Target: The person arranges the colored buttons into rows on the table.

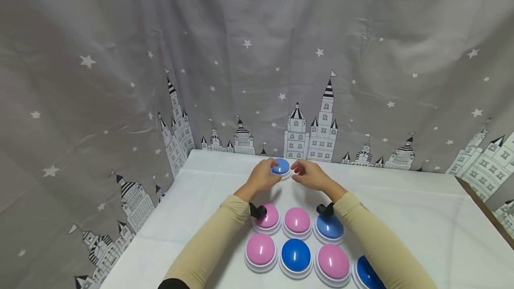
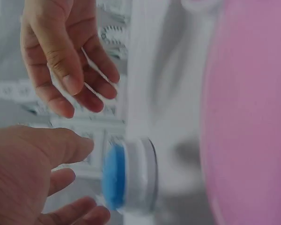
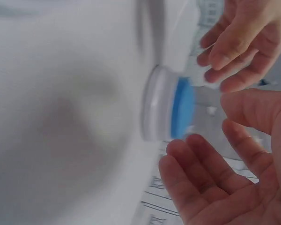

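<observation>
A round push button with a blue dome point(image 1: 280, 166) on a white base stands by itself near the far edge of the table. My left hand point(image 1: 263, 176) is at its left side and my right hand point(image 1: 314, 175) at its right, fingers loosely bent. In the left wrist view, the blue button point(image 2: 114, 177) sits just beyond the left hand point(image 2: 28, 173), whose thumb and fingers are spread apart. The right wrist view has the right hand's fingertips point(image 3: 171, 161) close to the button's rim, palm bare. Neither hand grips anything.
Nearer me are two rows of similar buttons, among them a pink one point(image 1: 297, 220), a blue one point(image 1: 296, 255) and another pink one point(image 1: 333, 261). The sleeves pass over some of them. A grey curtain point(image 1: 249, 66) with stars and castles hangs behind the white table point(image 1: 401, 217).
</observation>
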`<state>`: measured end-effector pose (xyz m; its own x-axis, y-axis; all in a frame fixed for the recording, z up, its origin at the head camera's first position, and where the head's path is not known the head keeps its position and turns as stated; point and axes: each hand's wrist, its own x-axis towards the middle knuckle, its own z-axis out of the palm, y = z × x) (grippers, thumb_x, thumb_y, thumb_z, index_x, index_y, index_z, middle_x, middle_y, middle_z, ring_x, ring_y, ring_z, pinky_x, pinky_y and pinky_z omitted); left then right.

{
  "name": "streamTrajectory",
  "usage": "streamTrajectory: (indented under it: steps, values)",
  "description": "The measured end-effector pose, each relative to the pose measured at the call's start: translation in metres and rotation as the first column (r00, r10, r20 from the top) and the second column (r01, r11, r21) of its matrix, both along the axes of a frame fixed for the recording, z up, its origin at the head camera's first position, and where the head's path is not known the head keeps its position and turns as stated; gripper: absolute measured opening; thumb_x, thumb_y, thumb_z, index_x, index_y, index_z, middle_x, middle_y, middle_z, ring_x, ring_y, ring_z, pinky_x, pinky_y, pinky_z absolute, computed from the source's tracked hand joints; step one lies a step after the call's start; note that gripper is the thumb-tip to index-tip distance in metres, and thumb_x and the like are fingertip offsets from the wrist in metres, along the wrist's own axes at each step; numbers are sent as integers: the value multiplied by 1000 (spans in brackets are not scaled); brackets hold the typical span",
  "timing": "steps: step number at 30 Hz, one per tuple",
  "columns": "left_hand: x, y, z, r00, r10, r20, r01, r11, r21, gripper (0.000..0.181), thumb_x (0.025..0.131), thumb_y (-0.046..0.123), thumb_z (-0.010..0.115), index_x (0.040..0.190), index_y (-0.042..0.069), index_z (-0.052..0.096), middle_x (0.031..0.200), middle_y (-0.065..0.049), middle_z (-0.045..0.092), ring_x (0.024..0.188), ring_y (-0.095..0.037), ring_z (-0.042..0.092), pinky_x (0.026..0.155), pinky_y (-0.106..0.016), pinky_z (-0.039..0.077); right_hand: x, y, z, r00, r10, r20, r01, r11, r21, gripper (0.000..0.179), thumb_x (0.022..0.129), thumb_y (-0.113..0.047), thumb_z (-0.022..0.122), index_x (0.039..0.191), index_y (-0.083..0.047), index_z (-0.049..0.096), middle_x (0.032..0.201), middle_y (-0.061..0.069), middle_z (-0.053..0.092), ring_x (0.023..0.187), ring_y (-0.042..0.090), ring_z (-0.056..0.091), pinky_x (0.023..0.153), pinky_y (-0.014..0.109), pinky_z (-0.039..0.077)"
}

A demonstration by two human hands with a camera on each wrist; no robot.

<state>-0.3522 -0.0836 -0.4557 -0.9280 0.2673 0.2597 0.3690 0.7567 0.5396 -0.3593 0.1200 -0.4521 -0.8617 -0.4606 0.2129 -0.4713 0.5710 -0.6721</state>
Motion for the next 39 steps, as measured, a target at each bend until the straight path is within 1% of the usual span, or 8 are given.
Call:
streamTrajectory:
  steps: [5,10,16,20,24,29,34,39]
  values:
    - [-17,-3,-11,994,35,100,-34,999,-5,50,75,21,72,117,3,52,109,-16,59,101,-27,54,89,-37,42,-16,-5,-19,996,-43,76,42,999,14,36,79,-7,67,113,-4,55,107,20,59,90,27,61,77,37,50]
    - [-22,-6,-23,985,10,170,-16,999,31,51,75,17,73,119,6,49,110,-17,58,97,-26,55,85,-38,43,-21,-10,-39,995,-62,77,61,998,17,49,76,-6,68,121,-8,51,118,21,56,92,25,60,80,37,48]
    - [-23,-10,-35,989,-39,145,16,987,157,51,72,4,74,116,5,49,114,-20,57,91,-28,59,81,-37,47,-20,-17,-49,996,-69,55,70,997,-24,54,73,-2,69,123,-10,50,115,20,57,88,23,59,79,37,48]
    - [-23,-9,-37,996,-28,82,15,987,158,54,67,1,77,115,4,52,104,-18,61,88,-28,60,78,-36,47,-20,-20,-47,997,-61,52,63,998,-24,55,71,0,69,122,-10,53,112,18,58,92,26,59,81,38,47]
    - [-20,-4,-32,997,-41,61,33,992,122,56,66,6,80,116,8,55,101,-13,62,88,-25,59,78,-34,46,-13,-16,-36,998,-57,28,57,998,-1,54,70,-1,70,121,-11,56,113,14,59,99,29,57,86,42,45]
    - [-11,13,-16,994,-105,-1,105,989,106,55,68,14,80,119,11,56,110,-9,62,89,-21,60,79,-31,47,-1,10,-15,999,-26,-42,25,999,-25,49,71,-4,73,118,-10,57,115,14,59,98,31,59,85,44,46]
    - [7,36,-2,984,-165,-61,170,981,93,54,69,21,80,117,11,58,109,-5,62,88,-17,59,79,-27,47,18,39,-1,995,-66,-73,64,998,-28,47,71,-7,76,115,-14,59,108,11,62,92,27,61,78,44,49]
    - [29,57,8,967,-216,-138,226,972,58,53,69,26,80,116,14,60,105,-1,62,87,-17,58,76,-23,45,47,68,5,983,-82,-166,78,996,-31,43,73,-9,75,114,-17,61,111,6,61,92,24,60,77,42,50]
